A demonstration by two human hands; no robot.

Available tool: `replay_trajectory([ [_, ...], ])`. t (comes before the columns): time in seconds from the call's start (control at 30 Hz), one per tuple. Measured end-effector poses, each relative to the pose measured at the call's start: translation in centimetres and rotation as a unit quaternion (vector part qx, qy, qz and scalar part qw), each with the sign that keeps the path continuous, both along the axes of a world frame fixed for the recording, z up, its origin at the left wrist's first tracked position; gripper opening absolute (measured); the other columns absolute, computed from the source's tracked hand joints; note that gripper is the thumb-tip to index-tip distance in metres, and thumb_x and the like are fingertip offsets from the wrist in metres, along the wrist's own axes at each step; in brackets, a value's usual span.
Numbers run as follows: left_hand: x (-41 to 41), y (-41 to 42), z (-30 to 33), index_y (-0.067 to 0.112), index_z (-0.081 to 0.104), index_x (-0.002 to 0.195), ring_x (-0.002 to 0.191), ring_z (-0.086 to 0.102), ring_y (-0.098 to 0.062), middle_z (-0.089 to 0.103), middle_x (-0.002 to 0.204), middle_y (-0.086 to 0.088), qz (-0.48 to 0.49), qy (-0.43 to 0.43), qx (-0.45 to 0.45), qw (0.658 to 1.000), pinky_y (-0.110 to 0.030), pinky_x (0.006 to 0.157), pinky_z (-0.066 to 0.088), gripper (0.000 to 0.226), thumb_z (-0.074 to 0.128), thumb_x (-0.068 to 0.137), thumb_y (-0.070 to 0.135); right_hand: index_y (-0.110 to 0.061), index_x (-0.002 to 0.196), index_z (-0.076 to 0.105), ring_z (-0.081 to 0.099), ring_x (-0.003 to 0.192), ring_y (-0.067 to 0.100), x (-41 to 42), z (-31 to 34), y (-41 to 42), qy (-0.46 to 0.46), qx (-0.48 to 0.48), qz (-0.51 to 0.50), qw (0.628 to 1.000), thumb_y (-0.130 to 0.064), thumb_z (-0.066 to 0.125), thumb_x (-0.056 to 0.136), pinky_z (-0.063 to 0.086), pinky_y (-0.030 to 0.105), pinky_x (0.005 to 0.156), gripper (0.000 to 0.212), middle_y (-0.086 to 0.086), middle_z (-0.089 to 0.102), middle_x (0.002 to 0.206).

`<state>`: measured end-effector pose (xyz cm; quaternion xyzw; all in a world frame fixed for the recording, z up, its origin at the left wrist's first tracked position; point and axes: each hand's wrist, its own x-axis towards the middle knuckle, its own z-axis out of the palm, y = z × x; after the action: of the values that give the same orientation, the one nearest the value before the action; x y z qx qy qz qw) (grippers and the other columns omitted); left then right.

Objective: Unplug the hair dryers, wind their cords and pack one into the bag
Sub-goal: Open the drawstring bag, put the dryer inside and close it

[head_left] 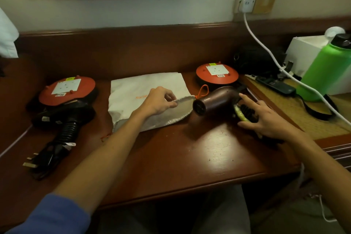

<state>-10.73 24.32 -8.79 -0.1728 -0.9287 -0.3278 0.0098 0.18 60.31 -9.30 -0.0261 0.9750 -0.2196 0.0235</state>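
So this looks like the packing step, as far as I can judge. The left hand (158,101) pinches the upper lip of the white drawstring bag (144,100) between thumb and curled fingers and lifts it, so the mouth gapes toward the right. The brown hair dryer (215,101) lies on the desk (171,157) with its nozzle pointing right at that opening, just beside the rim but not inside yet. The right hand (266,118) sits on the handle end, fingers spread and only loosely bent over the wound cord bundle (245,113); it reads more like pushing and steadying than a full grip, though I can't tell what the thumb's doing underneath. The other dryer (64,118) lies off to the left, cord bundled, its plug (31,161) loose on the desk. Next move, I reckon: slide the dryer nozzle-first into the mouth while the left hand holds the lip up, keeping the cord tucked so it doesn't snag the rim.
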Motion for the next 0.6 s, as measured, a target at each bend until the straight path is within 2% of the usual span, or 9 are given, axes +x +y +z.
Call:
replay_trajectory([
  [0.07, -0.4, 0.1, 0.8, 0.015, 0.079, 0.103, 0.082, 0.068, -0.008, 0.075, 0.093, -0.002, -0.008, -0.01, 0.006, 1.0, -0.019, 0.064, 0.048, 0.02, 0.081, 0.088, 0.028, -0.059, 0.154, 0.003, 0.047, 0.093, 0.008, 1.1, 0.3, 0.1, 0.016, -0.029, -0.011, 0.999, -0.051, 0.073, 0.083, 0.038, 0.03, 0.085, 0.099, 0.0, 0.042, 0.116],
  [0.17, -1.2, 0.2, 2.4, 0.017, 0.08, 0.098, 0.079, 0.067, -0.008, 0.073, 0.089, 0.001, -0.024, -0.024, -0.004, 0.999, -0.017, 0.059, 0.045, 0.017, 0.083, 0.086, 0.028, -0.059, 0.153, 0.007, 0.048, 0.091, 0.003, 3.5, 1.0, -0.3, 0.068, -0.07, -0.009, 0.995, -0.059, 0.069, 0.073, 0.041, 0.03, 0.082, 0.101, -0.011, 0.043, 0.104],
  [0.27, -1.9, 0.8, 4.6, 0.024, 0.08, 0.092, 0.079, 0.069, -0.007, 0.076, 0.088, 0.001, -0.048, -0.031, -0.028, 0.998, -0.018, 0.06, 0.044, 0.014, 0.086, 0.082, 0.033, -0.063, 0.151, 0.006, 0.049, 0.097, -0.001, 6.1, 2.4, -2.0, 0.108, -0.081, 0.041, 0.99, -0.055, 0.069, 0.073, 0.04, 0.017, 0.081, 0.101, -0.017, 0.039, 0.107],
  [0.37, -2.1, 1.8, 7.0, 0.033, 0.079, 0.083, 0.074, 0.068, -0.001, 0.076, 0.081, 0.004, -0.067, -0.017, -0.039, 0.997, -0.014, 0.06, 0.045, 0.01, 0.087, 0.079, 0.035, -0.068, 0.148, 0.003, 0.044, 0.112, -0.012, 7.6, 3.5, -4.9, 0.103, -0.073, 0.101, 0.987, -0.044, 0.078, 0.079, 0.046, 0.007, 0.081, 0.105, -0.02, 0.033, 0.117],
  [0.43, -2.0, 2.4, 8.1, 0.036, 0.077, 0.08, 0.073, 0.067, 0.0, 0.074, 0.078, 0.008, -0.088, 0.001, -0.041, 0.995, -0.011, 0.059, 0.043, 0.009, 0.087, 0.08, 0.036, -0.067, 0.149, 0.003, 0.041, 0.114, -0.016, 7.4, 3.3, -6.9, 0.085, -0.069, 0.126, 0.986, -0.036, 0.082, 0.081, 0.04, -0.001, 0.086, 0.108, -0.02, 0.031, 0.118],
  [0.5, -1.6, 2.7, 8.6, 0.034, 0.077, 0.083, 0.077, 0.066, -0.002, 0.073, 0.081, 0.009, -0.105, 0.013, -0.038, 0.994, -0.013, 0.062, 0.043, 0.007, 0.084, 0.084, 0.035, -0.066, 0.15, 0.004, 0.047, 0.108, -0.008, 6.5, 2.6, -8.9, 0.074, -0.059, 0.135, 0.986, -0.035, 0.081, 0.082, 0.039, -0.002, 0.084, 0.107, -0.015, 0.032, 0.118],
  [0.6, -0.8, 2.7, 8.6, 0.03, 0.079, 0.091, 0.089, 0.067, -0.004, 0.075, 0.095, 0.007, -0.122, 0.018, -0.036, 0.992, -0.019, 0.07, 0.048, 0.007, 0.081, 0.087, 0.035, -0.066, 0.149, 0.002, 0.052, 0.105, 0.009, 4.9, 1.7, -11.4, 0.065, -0.055, 0.117, 0.989, -0.039, 0.075, 0.088, 0.047, 0.013, 0.088, 0.099, -0.006, 0.031, 0.122],
])
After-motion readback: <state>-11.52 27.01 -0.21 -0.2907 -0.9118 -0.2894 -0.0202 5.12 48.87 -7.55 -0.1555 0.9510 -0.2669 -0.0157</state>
